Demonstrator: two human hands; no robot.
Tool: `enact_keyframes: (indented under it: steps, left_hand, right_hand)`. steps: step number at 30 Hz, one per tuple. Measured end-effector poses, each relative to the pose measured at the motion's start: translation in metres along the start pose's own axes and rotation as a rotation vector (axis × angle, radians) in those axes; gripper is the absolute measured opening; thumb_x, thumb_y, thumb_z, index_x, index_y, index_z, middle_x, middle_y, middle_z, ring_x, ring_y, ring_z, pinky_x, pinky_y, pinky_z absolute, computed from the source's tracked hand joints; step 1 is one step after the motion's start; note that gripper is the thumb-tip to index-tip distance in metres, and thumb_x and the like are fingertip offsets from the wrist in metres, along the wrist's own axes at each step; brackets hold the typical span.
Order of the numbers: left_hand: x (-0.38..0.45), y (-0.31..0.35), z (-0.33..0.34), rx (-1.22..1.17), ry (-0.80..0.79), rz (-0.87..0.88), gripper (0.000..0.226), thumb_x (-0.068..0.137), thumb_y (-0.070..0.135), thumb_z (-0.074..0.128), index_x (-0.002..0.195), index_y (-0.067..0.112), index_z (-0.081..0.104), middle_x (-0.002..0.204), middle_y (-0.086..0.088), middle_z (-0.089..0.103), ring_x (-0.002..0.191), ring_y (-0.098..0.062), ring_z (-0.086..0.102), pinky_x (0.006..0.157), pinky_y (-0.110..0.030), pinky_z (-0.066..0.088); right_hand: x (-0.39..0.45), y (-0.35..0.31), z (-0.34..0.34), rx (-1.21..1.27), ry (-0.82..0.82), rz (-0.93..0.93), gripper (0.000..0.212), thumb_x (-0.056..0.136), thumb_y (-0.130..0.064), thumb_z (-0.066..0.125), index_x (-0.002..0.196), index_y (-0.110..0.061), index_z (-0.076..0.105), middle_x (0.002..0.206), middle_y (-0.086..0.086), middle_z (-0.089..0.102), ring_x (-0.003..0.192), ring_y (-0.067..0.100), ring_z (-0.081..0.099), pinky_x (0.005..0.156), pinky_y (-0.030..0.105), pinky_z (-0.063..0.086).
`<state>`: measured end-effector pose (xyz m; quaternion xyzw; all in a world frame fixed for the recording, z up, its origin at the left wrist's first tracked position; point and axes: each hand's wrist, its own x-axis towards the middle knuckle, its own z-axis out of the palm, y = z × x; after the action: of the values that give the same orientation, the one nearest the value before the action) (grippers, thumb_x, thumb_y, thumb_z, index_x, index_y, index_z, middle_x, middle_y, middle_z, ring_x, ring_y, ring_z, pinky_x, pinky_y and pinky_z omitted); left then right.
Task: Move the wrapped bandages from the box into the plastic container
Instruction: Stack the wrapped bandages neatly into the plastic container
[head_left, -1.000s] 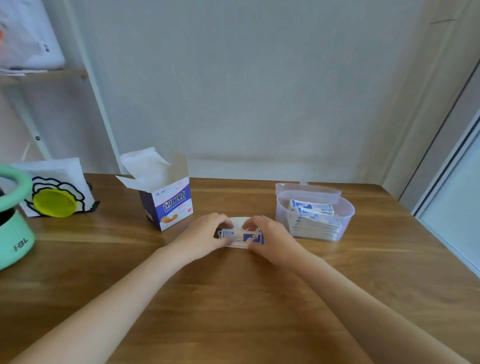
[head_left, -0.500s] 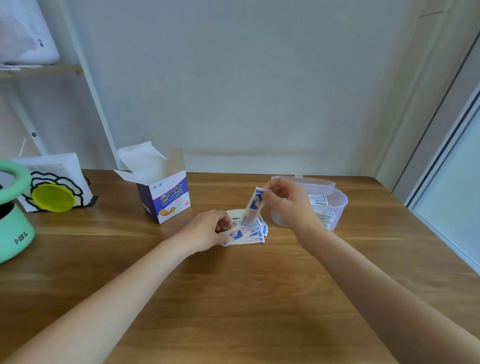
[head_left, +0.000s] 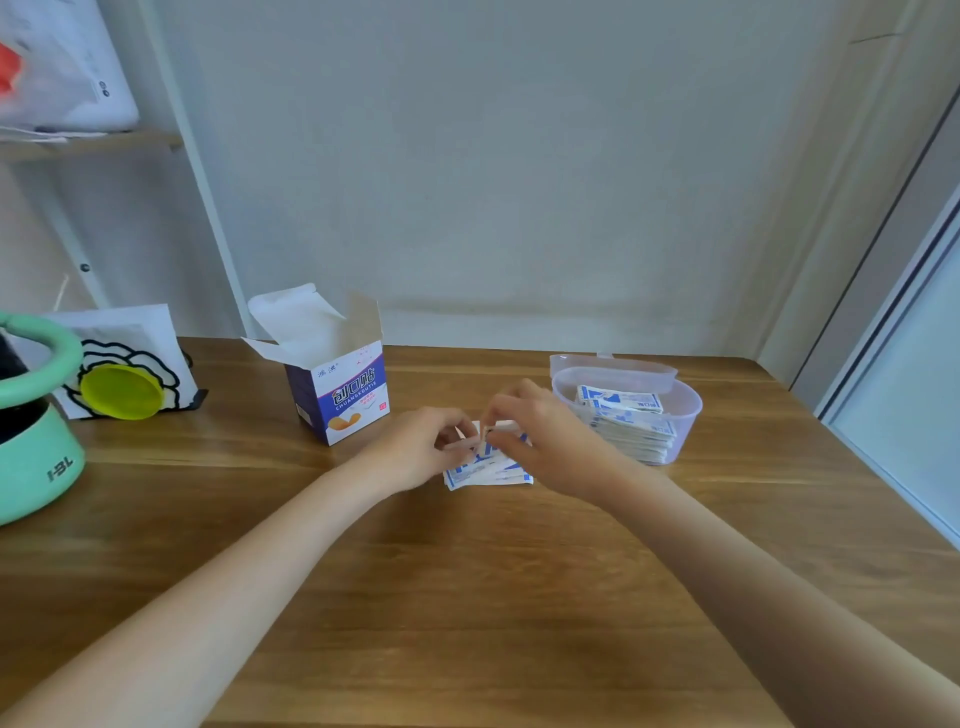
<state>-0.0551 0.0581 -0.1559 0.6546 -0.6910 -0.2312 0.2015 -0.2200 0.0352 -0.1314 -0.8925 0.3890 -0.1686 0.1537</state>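
Bandage pile (head_left: 488, 470) half-hidden under hands

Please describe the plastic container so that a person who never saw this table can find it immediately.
Start at the wooden table and look to its far right part, near the wall. The container stands there, just right of the right hand. It is the only clear tub, oval, with its lid leaning behind it and a pile of blue-and-white bandages inside, unlike the cardboard box further left.
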Motion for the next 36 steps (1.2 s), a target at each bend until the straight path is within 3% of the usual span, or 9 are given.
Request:
enact_keyframes:
  steps: [3,8,11,14,19,23,29,33,36]
  left_hand:
    - [0.0,0.004,-0.001,-0.02,-0.005,0.051,0.011,0.088,0.023,0.059,0.096,0.029,0.065,0.099,0.007,0.068,0.091,-0.012,0.06,0.082,-0.04,0.053]
    - [-0.002,0.008,0.003,-0.128,-0.041,0.034,0.019,0.084,0.029,0.066,0.103,0.026,0.063,0.082,0.01,0.06,0.08,-0.009,0.054,0.075,-0.029,0.045]
    - [-0.002,0.006,0.004,-0.022,-0.134,0.012,0.027,0.085,0.03,0.065,0.111,0.027,0.06,0.106,0.011,0.062,0.093,-0.009,0.057,0.079,-0.026,0.048]
    - [-0.001,-0.001,0.004,0.071,-0.053,-0.038,0.022,0.085,0.038,0.064,0.105,0.029,0.065,0.108,0.012,0.062,0.095,-0.009,0.058,0.076,-0.028,0.051]
    - [0.0,-0.002,0.005,-0.665,0.156,-0.224,0.006,0.086,0.023,0.065,0.089,0.018,0.065,0.097,-0.006,0.071,0.088,-0.019,0.064,0.074,-0.031,0.048]
    - [0.002,0.015,0.011,-0.655,0.119,-0.111,0.012,0.086,0.025,0.064,0.096,0.018,0.065,0.09,0.002,0.071,0.088,-0.015,0.066,0.076,-0.027,0.049]
    - [0.002,0.009,0.004,0.073,0.053,-0.051,0.023,0.087,0.032,0.062,0.109,0.026,0.061,0.108,0.011,0.057,0.096,-0.007,0.055,0.077,-0.026,0.048]
    - [0.004,0.008,0.013,0.293,-0.038,0.0,0.041,0.088,0.037,0.06,0.126,0.023,0.054,0.121,0.005,0.051,0.104,-0.01,0.049,0.076,-0.019,0.038]
    - [0.008,0.009,0.013,0.263,-0.04,-0.006,0.032,0.086,0.032,0.063,0.116,0.021,0.059,0.109,0.005,0.058,0.083,-0.005,0.048,0.058,-0.013,0.033]
  right_hand:
    - [-0.001,-0.002,0.007,-0.02,-0.014,-0.008,0.017,0.094,-0.017,0.049,0.106,-0.012,0.06,0.111,0.007,0.057,0.09,0.018,0.049,0.092,0.035,0.042]
    - [-0.009,0.007,0.005,0.1,0.028,0.046,0.013,0.09,-0.008,0.054,0.1,-0.011,0.061,0.098,0.003,0.067,0.088,0.015,0.06,0.077,0.025,0.049]
    - [-0.017,0.015,0.007,0.075,0.081,0.068,0.019,0.092,-0.011,0.053,0.111,-0.011,0.056,0.094,-0.005,0.055,0.084,0.007,0.054,0.067,0.016,0.044]
    - [-0.016,0.021,0.01,0.062,0.157,0.08,0.018,0.093,-0.015,0.052,0.107,-0.008,0.061,0.087,-0.006,0.051,0.073,0.006,0.047,0.061,0.013,0.033]
    - [-0.008,0.013,0.008,0.525,0.326,0.388,0.015,0.096,-0.021,0.046,0.097,-0.011,0.056,0.094,0.007,0.065,0.085,0.021,0.062,0.075,0.032,0.05]
    - [-0.004,-0.004,0.018,0.83,0.283,0.491,0.009,0.093,-0.018,0.054,0.097,-0.01,0.055,0.102,0.009,0.067,0.092,0.025,0.067,0.084,0.043,0.055]
    - [-0.01,0.016,0.0,0.357,0.415,0.289,0.013,0.091,-0.008,0.052,0.104,-0.01,0.053,0.097,-0.002,0.06,0.087,0.017,0.057,0.069,0.024,0.047]
    - [-0.016,0.036,-0.001,-0.407,0.058,-0.058,0.023,0.094,-0.008,0.044,0.114,-0.01,0.056,0.109,0.005,0.054,0.103,0.024,0.052,0.076,0.028,0.039]
    - [-0.018,0.04,0.007,-0.463,-0.12,-0.052,0.021,0.096,-0.009,0.042,0.114,-0.011,0.052,0.114,0.005,0.048,0.103,0.023,0.052,0.079,0.033,0.045]
